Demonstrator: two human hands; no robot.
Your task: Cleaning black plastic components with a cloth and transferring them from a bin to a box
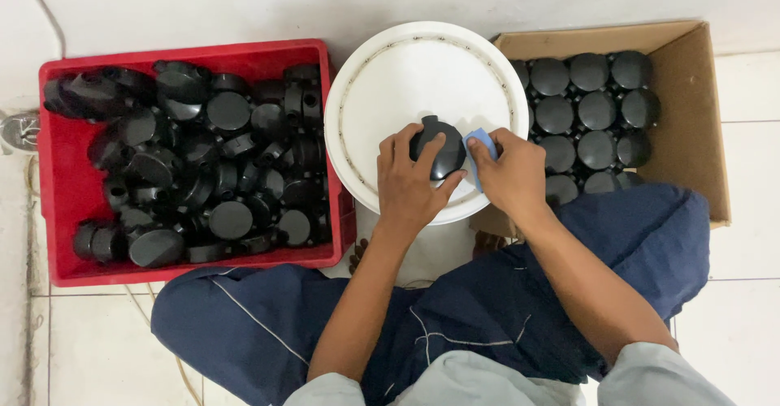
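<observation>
Desk: Hands first. Holding what, and where?

Field: Left hand (410,183) clamped over a round black plastic cap (439,150), fingers spread across the dome, pinning it flat on an upturned white bucket lid (390,89) at centre frame. Right hand (510,174) at 3 o'clock of the cap, pinching a small blue pad (479,142) against the cap's edge.

Desk: Advice for doing that well?

Field: Probably best to press down firmly with the left, against any skating on the smooth lid. Work the pad along the edge in short strokes. Turn the cap rather than the wrist. Mind the small nub at the cap's 12 o'clock, and hold the left fingertips clear of the pad's path.

Desk: Containers, labels, signs?

Field: At 9 o'clock of the lid, a rectangular red plastic crate (57,211), heaped with loose black caps (227,114) in a jumble, some dome up, some on edge. At 3 o'clock, an open brown cardboard box (691,89), flaps raised, filled with stacked caps (597,110) in neat rows, domes up. No label, print or sticker visible on either container. No sign on the white wall at 12 o'clock. Dark blue trousers (650,244) at 6 o'clock, overlapping the box's near corner. Pale tiled floor (739,308) beneath.
</observation>
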